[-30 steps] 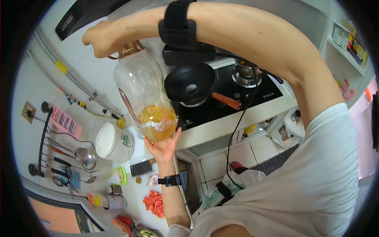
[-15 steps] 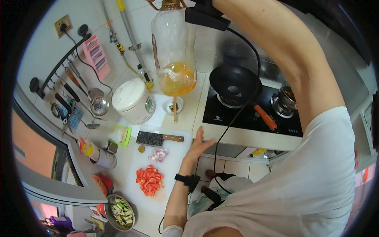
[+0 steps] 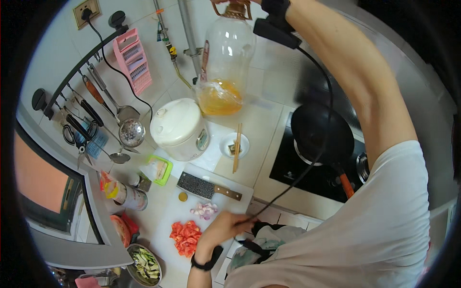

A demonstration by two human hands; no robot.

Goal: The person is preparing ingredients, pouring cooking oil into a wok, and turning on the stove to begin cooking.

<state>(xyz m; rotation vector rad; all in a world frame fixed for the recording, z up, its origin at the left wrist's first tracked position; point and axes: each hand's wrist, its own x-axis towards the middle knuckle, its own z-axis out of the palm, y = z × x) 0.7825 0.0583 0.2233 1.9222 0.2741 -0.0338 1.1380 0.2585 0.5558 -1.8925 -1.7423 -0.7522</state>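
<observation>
My right hand, mostly cut off at the top edge, grips the handle of a clear plastic jug with yellow oil pooled in its bottom, over the back of the counter. Low in the view, my left hand is closed round a black cable that runs down from my right wrist. Just left of that hand, a white cutting board holds chopped tomato, chopped onion and a cleaver. Chopsticks lie across a small white dish.
A black wok is on the black hob at right. A white cooker stands mid-counter. Utensils hang on the left wall near a pink grater and an open window. A bowl of green vegetables sits bottom left.
My left hand has left the jug's bottom, dropped toward my body and closed on the cable. The jug, still in my right hand, is more upright. The view has shifted, showing more counter.
</observation>
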